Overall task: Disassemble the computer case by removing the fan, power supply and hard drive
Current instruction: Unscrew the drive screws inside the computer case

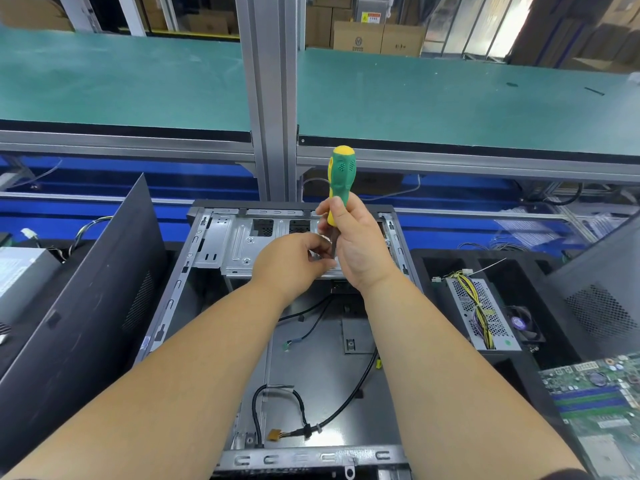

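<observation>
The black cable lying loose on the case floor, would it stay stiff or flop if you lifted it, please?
The black cable would probably flop: it already lies in loose curves across the case. Its orange connector looks small, so likely light. A clip bundles it near that end, so it may drag along neighbouring wires.

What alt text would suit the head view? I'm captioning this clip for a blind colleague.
A person's right hand grips a green and yellow screwdriver upright over the drive cage of an open computer case, while the left hand pinches at its shaft near the tip. A removed power supply and a motherboard lie to the right.
</observation>
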The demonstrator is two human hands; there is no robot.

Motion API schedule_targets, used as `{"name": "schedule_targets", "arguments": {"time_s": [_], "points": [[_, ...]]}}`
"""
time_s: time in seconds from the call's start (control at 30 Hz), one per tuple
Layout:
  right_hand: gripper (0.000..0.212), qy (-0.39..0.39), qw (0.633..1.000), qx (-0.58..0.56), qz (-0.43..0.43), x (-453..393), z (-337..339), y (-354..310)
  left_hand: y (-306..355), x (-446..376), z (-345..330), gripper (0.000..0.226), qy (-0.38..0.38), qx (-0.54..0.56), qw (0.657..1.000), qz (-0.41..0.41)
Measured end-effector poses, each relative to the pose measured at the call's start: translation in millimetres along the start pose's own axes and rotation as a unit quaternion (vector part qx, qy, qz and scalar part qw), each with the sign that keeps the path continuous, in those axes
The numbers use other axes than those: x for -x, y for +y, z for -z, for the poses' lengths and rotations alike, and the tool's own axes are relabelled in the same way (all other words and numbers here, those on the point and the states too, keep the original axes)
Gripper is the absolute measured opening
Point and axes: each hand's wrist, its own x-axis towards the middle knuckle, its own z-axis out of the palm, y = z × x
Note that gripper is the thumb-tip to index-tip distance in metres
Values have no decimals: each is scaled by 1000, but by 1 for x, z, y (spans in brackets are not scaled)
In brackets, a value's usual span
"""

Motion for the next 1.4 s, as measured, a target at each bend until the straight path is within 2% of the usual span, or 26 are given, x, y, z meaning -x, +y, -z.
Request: {"name": "schedule_targets", "arguments": {"time_s": [0.17,0.4,0.7,0.9,1.13,1.4], "points": [[26,2,1000,-8,4,1,-2,-2,-1,-1,0,12,-4,-1,1000,-5],[16,0,998,-64,4,-4,0,1,0,0,1,10,-6,16,1000,-1],[32,3,999,-45,-5,-3,-3,5,0,0,0,10,-8,6,1000,-1],[32,23,992,-126,-13,-3,-3,3,-2,-1,-1,11,-3,15,1000,-2],[10,27,996,-81,8,-3,2,6,-3,-1,-2,10,-2,18,1000,-5],[27,3,999,-37,-2,-1,-2,4,0,0,-1,8,9,-12,1000,0]]}}
